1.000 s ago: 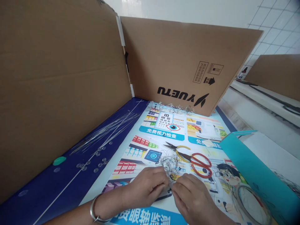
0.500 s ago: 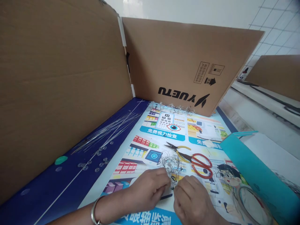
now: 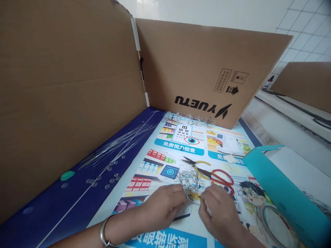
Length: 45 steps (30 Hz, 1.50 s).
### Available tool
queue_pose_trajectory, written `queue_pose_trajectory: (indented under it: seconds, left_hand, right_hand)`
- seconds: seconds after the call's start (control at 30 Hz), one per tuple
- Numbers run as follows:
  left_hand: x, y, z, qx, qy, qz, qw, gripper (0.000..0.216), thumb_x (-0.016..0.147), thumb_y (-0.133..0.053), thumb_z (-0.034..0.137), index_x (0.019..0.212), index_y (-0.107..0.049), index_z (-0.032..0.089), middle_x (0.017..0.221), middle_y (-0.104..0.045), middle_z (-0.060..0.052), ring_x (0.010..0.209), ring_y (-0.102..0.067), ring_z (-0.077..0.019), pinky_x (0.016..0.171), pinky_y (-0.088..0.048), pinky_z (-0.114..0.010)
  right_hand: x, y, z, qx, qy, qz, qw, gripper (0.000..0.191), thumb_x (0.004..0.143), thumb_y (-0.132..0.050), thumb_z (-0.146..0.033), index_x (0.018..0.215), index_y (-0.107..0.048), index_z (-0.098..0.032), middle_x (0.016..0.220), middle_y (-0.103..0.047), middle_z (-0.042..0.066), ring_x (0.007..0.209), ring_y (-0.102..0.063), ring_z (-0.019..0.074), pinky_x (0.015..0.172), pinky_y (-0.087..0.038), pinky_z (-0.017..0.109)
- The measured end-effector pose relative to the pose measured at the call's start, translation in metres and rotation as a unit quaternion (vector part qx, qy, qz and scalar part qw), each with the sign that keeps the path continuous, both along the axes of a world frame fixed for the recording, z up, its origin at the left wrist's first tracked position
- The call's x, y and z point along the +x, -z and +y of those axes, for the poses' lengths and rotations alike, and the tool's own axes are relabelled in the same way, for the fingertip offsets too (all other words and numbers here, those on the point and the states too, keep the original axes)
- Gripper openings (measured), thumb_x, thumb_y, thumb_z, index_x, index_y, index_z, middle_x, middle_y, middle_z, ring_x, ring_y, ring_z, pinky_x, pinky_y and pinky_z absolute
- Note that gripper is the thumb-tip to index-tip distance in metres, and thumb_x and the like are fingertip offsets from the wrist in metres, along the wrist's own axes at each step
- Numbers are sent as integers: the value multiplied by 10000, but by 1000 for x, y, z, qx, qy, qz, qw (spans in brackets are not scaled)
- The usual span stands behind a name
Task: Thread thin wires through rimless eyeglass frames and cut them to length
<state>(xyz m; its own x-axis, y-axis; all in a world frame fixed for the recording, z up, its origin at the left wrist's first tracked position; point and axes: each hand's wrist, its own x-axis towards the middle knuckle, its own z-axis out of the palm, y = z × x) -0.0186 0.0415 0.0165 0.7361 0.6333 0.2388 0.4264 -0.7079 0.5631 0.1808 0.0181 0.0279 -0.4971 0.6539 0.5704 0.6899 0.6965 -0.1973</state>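
Observation:
My left hand (image 3: 162, 206) and my right hand (image 3: 219, 213) meet low in the middle of the view, fingers pinched on a tangle of thin silver wire with clear beads (image 3: 188, 179). A small yellow and black piece (image 3: 192, 197) shows between the fingertips. A silver bangle (image 3: 102, 231) circles my left wrist. Just beyond the hands lie yellow-handled pliers (image 3: 196, 164) and red-handled scissors (image 3: 219, 179) on a printed poster (image 3: 165, 151).
Cardboard walls (image 3: 67, 89) stand to the left and behind. Straight wires (image 3: 119, 143) and several clear beads (image 3: 103, 177) lie on the blue mat at left, beside a green disc (image 3: 67, 175). A teal sheet (image 3: 281, 193) and a roll of clear tape (image 3: 278, 220) sit at right.
My right hand has shifted slightly right and up, drawing away from the left hand by a small gap. The left hand has barely moved.

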Motion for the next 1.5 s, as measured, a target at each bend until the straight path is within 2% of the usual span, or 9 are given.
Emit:
queue_pose_trajectory:
  seconds: [0.17,0.27,0.5,0.67,0.8,1.0,1.13,1.3,1.5]
  left_hand:
    - [-1,3,3,-4,-17,7,1000,168,723,-417,16,728,-487,169,750,-537,-30,693,-486,-146,588,-346,-243]
    - [-1,4,4,-17,-14,-6,1000,159,804,-408,70,755,-524,166,759,-552,-30,707,-501,-141,606,-363,-237]
    - [3,5,5,-49,-34,-24,998,132,809,-478,118,835,-596,172,778,-595,-33,734,-543,-149,647,-405,-248]
    - [3,-1,3,-85,-20,-45,995,176,800,-551,212,962,-609,174,847,-614,-53,774,-556,-169,679,-425,-271]
    - [1,-2,7,-106,-64,-130,984,222,886,-423,215,822,-625,150,725,-583,-35,707,-529,-142,650,-410,-255]
    - [-2,4,13,-140,-152,-211,955,236,901,-418,259,832,-617,153,737,-564,-26,721,-519,-140,667,-411,-253]
    - [-2,6,12,-160,-140,-219,952,218,903,-413,254,895,-613,169,760,-560,-21,736,-520,-140,680,-422,-254]
    - [-1,9,12,-191,-146,-224,944,196,893,-424,238,935,-604,174,771,-548,-16,720,-525,-131,664,-430,-250]
    - [2,12,12,-240,-127,-255,928,172,877,-440,218,940,-590,163,818,-555,-26,640,-514,-105,623,-435,-243]
  right_hand:
    - [9,-9,9,-162,-27,83,983,127,691,-459,-51,689,-465,-178,673,-506,16,648,-473,148,576,-363,270]
    - [10,-9,13,-252,23,126,959,146,672,-461,-42,659,-465,-187,644,-506,-13,605,-471,121,543,-357,234]
    - [8,-7,13,-298,25,167,940,154,642,-468,-38,630,-472,-191,640,-525,-20,594,-470,116,537,-355,229]
    - [5,-10,7,-260,-29,176,949,171,644,-481,-24,676,-488,-192,689,-548,-1,652,-516,127,587,-403,235]
    - [-6,-9,1,-164,-120,154,967,193,640,-478,-24,743,-501,-186,777,-584,34,728,-532,145,662,-430,264]
    - [-23,27,-4,-117,-219,-13,969,91,682,-551,-140,652,-487,-197,902,-642,-26,892,-512,165,727,-395,277]
    - [-20,32,-4,-143,-156,-100,972,115,624,-502,-108,694,-519,-198,747,-619,-1,731,-500,156,637,-392,271]
    - [19,5,1,-153,-69,-185,968,260,531,-453,-40,727,-541,-187,750,-607,47,746,-511,198,671,-424,292]
    - [65,-12,5,-118,46,-238,963,180,597,-470,-36,661,-516,-199,674,-578,50,613,-510,195,564,-385,305]
